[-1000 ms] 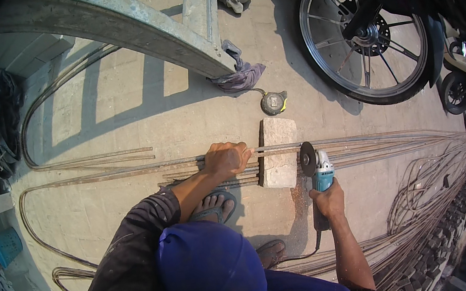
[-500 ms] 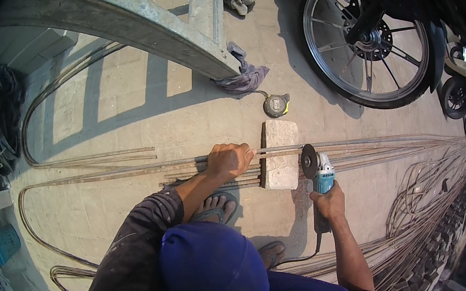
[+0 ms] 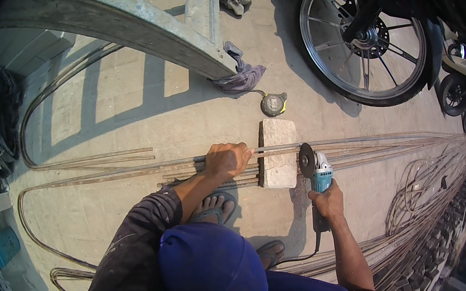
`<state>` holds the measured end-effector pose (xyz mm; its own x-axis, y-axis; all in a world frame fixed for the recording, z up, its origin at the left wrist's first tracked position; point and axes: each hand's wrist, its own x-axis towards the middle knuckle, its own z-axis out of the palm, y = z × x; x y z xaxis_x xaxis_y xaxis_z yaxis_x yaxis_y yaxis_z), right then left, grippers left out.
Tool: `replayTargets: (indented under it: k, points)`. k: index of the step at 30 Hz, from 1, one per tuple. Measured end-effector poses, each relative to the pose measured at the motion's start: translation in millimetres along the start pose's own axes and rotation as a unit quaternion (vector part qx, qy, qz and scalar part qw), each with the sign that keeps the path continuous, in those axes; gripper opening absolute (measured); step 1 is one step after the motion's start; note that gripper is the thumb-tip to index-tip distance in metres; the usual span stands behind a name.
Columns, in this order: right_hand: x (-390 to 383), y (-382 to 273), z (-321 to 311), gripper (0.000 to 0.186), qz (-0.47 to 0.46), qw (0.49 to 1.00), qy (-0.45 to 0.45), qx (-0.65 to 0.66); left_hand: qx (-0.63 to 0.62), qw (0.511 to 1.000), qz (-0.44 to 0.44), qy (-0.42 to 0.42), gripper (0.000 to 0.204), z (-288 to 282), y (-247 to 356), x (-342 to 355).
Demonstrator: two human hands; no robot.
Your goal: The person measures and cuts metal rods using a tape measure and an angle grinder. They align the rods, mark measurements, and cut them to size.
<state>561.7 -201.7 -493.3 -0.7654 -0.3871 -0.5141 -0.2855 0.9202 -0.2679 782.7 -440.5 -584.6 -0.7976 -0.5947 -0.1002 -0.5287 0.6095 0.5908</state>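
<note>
My left hand (image 3: 228, 162) is closed around a long steel rod (image 3: 278, 148), part of the rods running left to right. Just right of the hand, the rod lies across a pale concrete block (image 3: 280, 165). My right hand (image 3: 328, 200) grips an angle grinder (image 3: 323, 181) by its body, with a teal housing and a dark lower end. Its dark cutting disc (image 3: 307, 160) stands on edge at the block's right side, over or against the rods; whether it touches one I cannot tell. More rods (image 3: 243, 174) run beneath and beside my left hand.
A tape measure (image 3: 273, 104) lies beyond the block, near a rag-wrapped foot of a metal ladder (image 3: 162, 35). A motorcycle wheel (image 3: 364, 35) stands at far right. Rod bundles (image 3: 415, 196) and rubble (image 3: 436, 253) lie at lower right. The grinder's cord (image 3: 298, 258) trails by my sandalled foot (image 3: 271, 253).
The whole view has shifted very slightly. Both hands keep their grips, and the grinder stays beside the block with almost no movement.
</note>
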Motion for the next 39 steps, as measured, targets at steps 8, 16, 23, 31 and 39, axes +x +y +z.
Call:
replayTargets:
  k: [8, 16, 23, 31, 39]
  points:
    - [7, -3, -5, 0.063, -0.014, 1.000, 0.012, -0.004, 0.018, 0.999, -0.020, -0.025, 0.044, -1, -1, 2]
    - [-2, 10, 2, 0.061, -0.009, 1.000, 0.009, 0.015, 0.003, 0.997, 0.031, 0.067, 0.041, 4, -2, -1]
    - [11, -6, -9, 0.062, -0.029, 0.999, 0.024, 0.033, -0.007, 1.000, -0.001, -0.006, 0.042, -4, 1, 2]
    - [14, -17, -11, 0.064, -0.029, 0.999, 0.032, 0.013, -0.016, 1.000, 0.004, 0.005, 0.044, 1, -2, 0]
    - [16, -16, -9, 0.064, -0.037, 0.999, 0.031, 0.012, 0.000, 1.000, -0.014, -0.027, 0.045, -3, 0, 2]
